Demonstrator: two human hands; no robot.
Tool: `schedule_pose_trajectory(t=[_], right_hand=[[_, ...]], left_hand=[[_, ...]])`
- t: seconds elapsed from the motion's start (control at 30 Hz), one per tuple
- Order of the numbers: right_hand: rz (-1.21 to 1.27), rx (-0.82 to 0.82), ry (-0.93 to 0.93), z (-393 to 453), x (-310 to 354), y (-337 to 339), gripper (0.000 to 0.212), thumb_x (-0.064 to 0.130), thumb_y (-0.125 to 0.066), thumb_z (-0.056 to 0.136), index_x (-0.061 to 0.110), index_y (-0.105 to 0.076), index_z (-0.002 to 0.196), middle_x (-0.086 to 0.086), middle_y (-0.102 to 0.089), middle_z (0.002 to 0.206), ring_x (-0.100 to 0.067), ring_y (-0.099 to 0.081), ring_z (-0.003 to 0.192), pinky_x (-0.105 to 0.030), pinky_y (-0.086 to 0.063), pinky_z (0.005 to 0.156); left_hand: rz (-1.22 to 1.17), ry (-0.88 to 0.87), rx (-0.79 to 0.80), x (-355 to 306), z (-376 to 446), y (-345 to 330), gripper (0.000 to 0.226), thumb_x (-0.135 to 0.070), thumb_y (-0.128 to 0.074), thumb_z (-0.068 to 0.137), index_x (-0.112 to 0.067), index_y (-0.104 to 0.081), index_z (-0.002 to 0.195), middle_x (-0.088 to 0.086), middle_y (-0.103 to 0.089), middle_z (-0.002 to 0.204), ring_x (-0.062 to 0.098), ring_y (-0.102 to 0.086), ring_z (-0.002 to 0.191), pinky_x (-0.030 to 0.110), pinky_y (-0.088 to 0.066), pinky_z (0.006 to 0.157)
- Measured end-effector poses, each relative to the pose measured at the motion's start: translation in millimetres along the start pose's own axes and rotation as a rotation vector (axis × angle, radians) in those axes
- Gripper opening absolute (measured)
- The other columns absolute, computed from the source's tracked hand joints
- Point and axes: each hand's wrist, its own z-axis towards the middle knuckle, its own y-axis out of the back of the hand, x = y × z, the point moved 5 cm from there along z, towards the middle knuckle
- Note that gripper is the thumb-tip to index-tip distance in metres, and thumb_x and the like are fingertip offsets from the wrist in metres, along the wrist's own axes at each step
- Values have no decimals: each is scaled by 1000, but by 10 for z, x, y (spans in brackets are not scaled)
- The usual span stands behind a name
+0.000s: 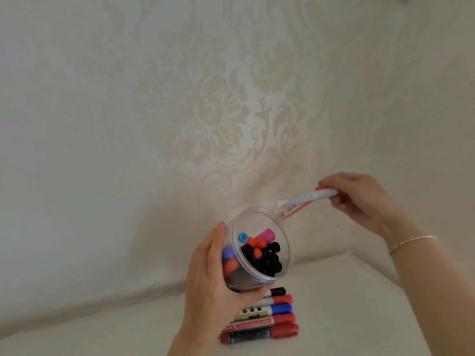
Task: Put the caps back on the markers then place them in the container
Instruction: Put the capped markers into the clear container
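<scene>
My left hand [216,276] grips a clear round plastic container [288,235], lifted off the table and tilted so its mouth faces me. Inside stand several capped markers with black, orange, pink, blue and purple caps [262,253]. My right hand [359,199] is raised to the upper right of the container and holds a white marker with a red cap [305,199] by its capped end; its other end points down-left, close to the container's rim. The marker is motion-blurred.
Several capped markers [267,319] with black, red and blue caps lie side by side on the pale table [359,317], just below the container. A patterned cream wall [200,111] rises right behind the table.
</scene>
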Motion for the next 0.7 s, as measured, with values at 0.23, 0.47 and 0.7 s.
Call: schedule_pose_trajectory(t=[0.23, 0.47, 0.7], right_hand=[[307, 128, 93, -249, 538, -77, 17, 7, -53, 85, 1, -61, 70, 1, -56, 53, -4, -36, 39, -14, -25, 34], [92, 274, 96, -398, 405, -374, 12, 12, -63, 70, 4, -71, 67, -9, -67, 63, -9, -43, 42, -14, -35, 40], [-206, 228, 390, -507, 493, -568, 9, 1, -64, 84, 0, -68, 77, -10, -71, 69, -16, -45, 48, -22, -40, 45]], left_hand=[[21, -19, -3, -5, -3, -17, 117, -66, -80, 49, -16, -29, 142, 0, -44, 136, 16, -48, 120, 31, -49, 91], [1, -1, 2, -25, -2, -15, 118, -67, -79, 49, -22, -25, 143, -2, -42, 137, 13, -46, 121, 30, -47, 91], [-3, 24, -24, -8, -7, -4, 117, -68, -77, 51, -22, -23, 144, -1, -41, 138, 15, -46, 123, 33, -51, 90]])
